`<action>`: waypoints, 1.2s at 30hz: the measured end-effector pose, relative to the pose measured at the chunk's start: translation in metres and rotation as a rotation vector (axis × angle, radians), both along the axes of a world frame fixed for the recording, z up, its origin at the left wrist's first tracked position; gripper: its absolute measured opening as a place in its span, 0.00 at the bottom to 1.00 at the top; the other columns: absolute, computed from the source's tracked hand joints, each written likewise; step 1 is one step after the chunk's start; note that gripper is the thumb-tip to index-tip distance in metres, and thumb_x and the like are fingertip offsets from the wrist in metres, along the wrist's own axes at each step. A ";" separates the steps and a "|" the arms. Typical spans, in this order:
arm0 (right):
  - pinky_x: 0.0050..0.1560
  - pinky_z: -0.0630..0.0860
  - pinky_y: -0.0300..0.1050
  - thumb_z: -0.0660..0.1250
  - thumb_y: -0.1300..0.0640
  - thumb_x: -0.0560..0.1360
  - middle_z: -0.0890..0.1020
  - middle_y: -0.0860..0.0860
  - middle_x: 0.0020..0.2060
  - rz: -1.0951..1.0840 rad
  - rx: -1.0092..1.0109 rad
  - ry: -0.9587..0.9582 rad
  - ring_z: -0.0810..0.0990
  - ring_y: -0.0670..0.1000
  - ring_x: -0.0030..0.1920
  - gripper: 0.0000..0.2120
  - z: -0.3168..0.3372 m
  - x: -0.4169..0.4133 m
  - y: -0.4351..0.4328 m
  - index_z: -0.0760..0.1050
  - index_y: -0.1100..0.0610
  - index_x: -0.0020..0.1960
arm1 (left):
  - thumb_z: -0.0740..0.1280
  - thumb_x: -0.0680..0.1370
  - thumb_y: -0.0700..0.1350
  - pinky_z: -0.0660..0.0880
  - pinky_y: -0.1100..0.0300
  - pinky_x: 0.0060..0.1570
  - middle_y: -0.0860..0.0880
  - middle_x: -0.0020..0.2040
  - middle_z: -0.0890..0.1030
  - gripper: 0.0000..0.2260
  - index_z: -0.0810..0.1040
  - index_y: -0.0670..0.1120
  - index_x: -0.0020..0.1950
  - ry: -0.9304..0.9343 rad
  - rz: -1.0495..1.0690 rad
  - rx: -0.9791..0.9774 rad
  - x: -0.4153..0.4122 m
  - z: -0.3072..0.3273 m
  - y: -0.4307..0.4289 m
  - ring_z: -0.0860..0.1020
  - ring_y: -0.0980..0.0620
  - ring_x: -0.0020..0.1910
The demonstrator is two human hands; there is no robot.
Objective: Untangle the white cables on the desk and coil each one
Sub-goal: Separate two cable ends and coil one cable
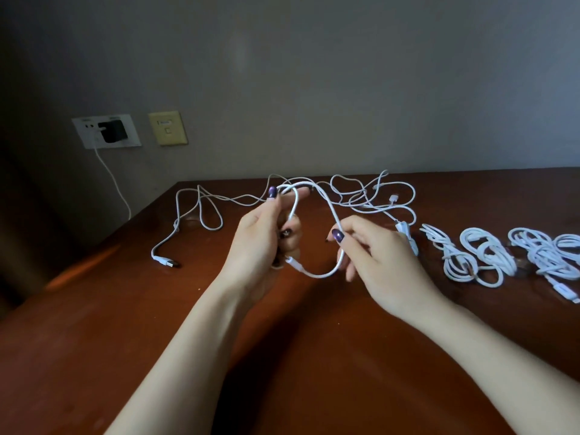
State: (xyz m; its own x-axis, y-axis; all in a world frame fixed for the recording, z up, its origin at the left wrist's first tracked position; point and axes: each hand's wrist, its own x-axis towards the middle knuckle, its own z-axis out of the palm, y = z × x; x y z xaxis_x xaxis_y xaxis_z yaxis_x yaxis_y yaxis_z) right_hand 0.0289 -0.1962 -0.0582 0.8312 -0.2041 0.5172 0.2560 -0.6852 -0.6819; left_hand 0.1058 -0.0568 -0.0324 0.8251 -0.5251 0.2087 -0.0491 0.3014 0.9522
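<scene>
Two hands gripped a thin white cable (328, 206) above the brown wooden desk (314, 356): I saw the left hand (260, 233) clutching its loop, the right hand (379, 255) pinching it; tangled white cables (361, 196) lay beyond, coiled white bundles (483, 255) rightward.

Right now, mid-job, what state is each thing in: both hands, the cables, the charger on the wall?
left hand: gripping a loop of the held cable, raised above the desk
right hand: pinching the same cable
held cable: slung between both hands, coil only begun
tangled cables: loose and uncoiled on the desk
coiled cables: bundled, lying at the right
black charger: plugged into the wall socket
</scene>
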 end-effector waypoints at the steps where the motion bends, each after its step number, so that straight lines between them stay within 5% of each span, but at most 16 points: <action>1: 0.30 0.71 0.41 0.59 0.57 0.80 0.76 0.49 0.25 -0.010 -0.067 0.003 0.73 0.46 0.25 0.09 0.000 -0.001 0.002 0.75 0.54 0.43 | 0.50 0.84 0.47 0.51 0.64 0.26 0.53 0.27 0.62 0.17 0.77 0.46 0.58 0.003 -0.016 0.005 -0.001 0.000 0.000 0.56 0.57 0.24; 6: 0.29 0.59 0.43 0.57 0.58 0.80 0.66 0.48 0.23 -0.062 -0.300 0.085 0.65 0.50 0.25 0.17 0.005 -0.007 0.008 0.62 0.53 0.32 | 0.49 0.84 0.50 0.53 0.69 0.22 0.49 0.29 0.60 0.19 0.75 0.41 0.53 -0.129 -0.184 0.161 -0.011 -0.001 -0.002 0.55 0.55 0.24; 11: 0.31 0.61 0.46 0.55 0.55 0.79 0.70 0.49 0.25 -0.041 -0.392 0.235 0.70 0.52 0.30 0.14 0.009 -0.011 0.013 0.67 0.56 0.35 | 0.51 0.83 0.52 0.52 0.64 0.25 0.51 0.31 0.61 0.20 0.81 0.46 0.48 -0.096 -0.229 0.096 -0.008 -0.002 -0.003 0.55 0.55 0.27; 15: 0.31 0.62 0.49 0.58 0.54 0.77 0.65 0.50 0.22 0.009 -0.238 0.297 0.65 0.52 0.26 0.18 0.006 -0.008 0.016 0.59 0.56 0.30 | 0.49 0.84 0.50 0.52 0.66 0.23 0.52 0.29 0.62 0.18 0.74 0.44 0.44 -0.022 -0.163 0.082 -0.003 -0.002 -0.003 0.56 0.56 0.25; 17: 0.32 0.70 0.50 0.61 0.54 0.76 0.72 0.53 0.24 0.022 -0.143 0.341 0.73 0.55 0.28 0.16 0.005 -0.005 0.014 0.66 0.57 0.30 | 0.49 0.84 0.48 0.52 0.65 0.24 0.52 0.29 0.61 0.16 0.71 0.44 0.44 -0.070 -0.087 0.093 0.001 -0.003 -0.001 0.56 0.56 0.26; 21: 0.31 0.75 0.34 0.65 0.58 0.75 0.82 0.48 0.28 0.063 0.065 0.438 0.80 0.43 0.28 0.08 0.005 -0.003 0.010 0.76 0.57 0.37 | 0.50 0.84 0.48 0.55 0.66 0.22 0.52 0.28 0.61 0.14 0.68 0.44 0.43 -0.182 0.066 0.201 0.008 -0.010 0.003 0.58 0.56 0.24; 25: 0.36 0.79 0.37 0.67 0.61 0.74 0.85 0.50 0.34 0.086 0.191 0.421 0.82 0.45 0.32 0.04 0.006 -0.003 0.008 0.78 0.57 0.40 | 0.50 0.84 0.46 0.59 0.66 0.21 0.52 0.26 0.63 0.14 0.66 0.46 0.41 -0.189 0.174 0.317 0.014 -0.016 0.003 0.61 0.57 0.22; 28: 0.38 0.80 0.37 0.67 0.60 0.75 0.85 0.49 0.34 0.116 0.203 0.399 0.83 0.45 0.35 0.05 0.006 -0.003 0.013 0.77 0.57 0.41 | 0.50 0.84 0.46 0.68 0.65 0.23 0.51 0.31 0.76 0.10 0.67 0.47 0.47 -0.081 0.140 0.290 0.014 -0.014 0.005 0.72 0.56 0.25; 31: 0.39 0.80 0.38 0.67 0.59 0.75 0.84 0.49 0.33 0.170 0.225 0.404 0.83 0.47 0.35 0.05 0.006 -0.003 0.018 0.76 0.56 0.41 | 0.50 0.85 0.45 0.78 0.60 0.31 0.46 0.36 0.81 0.10 0.67 0.45 0.48 0.185 0.059 0.059 0.014 -0.008 0.006 0.81 0.51 0.33; 36: 0.39 0.77 0.36 0.69 0.62 0.74 0.82 0.49 0.31 0.391 0.329 0.400 0.80 0.46 0.33 0.02 0.015 -0.009 0.024 0.76 0.59 0.43 | 0.50 0.84 0.43 0.80 0.58 0.30 0.50 0.25 0.67 0.12 0.66 0.44 0.43 0.362 0.033 -0.157 0.017 -0.004 0.005 0.73 0.54 0.22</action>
